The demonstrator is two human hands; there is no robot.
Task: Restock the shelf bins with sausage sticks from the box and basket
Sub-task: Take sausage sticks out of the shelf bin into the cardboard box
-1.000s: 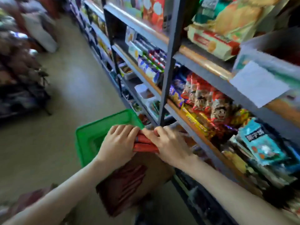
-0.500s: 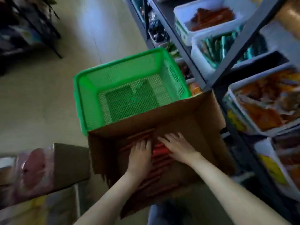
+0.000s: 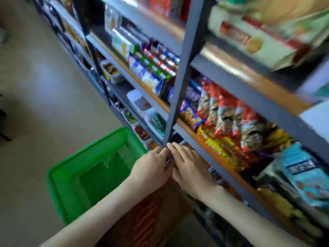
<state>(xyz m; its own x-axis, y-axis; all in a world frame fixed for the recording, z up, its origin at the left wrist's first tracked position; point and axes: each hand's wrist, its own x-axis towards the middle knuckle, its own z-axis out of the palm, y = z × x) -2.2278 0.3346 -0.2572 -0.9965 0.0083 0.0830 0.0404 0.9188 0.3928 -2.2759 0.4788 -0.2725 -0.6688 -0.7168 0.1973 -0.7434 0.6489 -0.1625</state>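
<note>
– Above the brown cardboard box [image 3: 170,205], left hand [image 3: 151,168] and right hand [image 3: 188,166] touch, fingers [image 3: 175,148] pressed together. Gripping anything?
– Can't tell. Red sausage sticks [image 3: 142,221] lie in that box; best carried level to white plastic bins [image 3: 137,98].

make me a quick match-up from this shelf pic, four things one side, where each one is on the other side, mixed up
Things
1. green basket
2. cardboard box
3. grey shelf post
4. light blue packet

Places
A. far right, on the shelf
B. left of the box, nothing visible inside
C. rises just above where the left hand and right hand meet
D. under the forearms, red sausage sticks inside

Pairs: 1-B, 2-D, 3-C, 4-A
</note>
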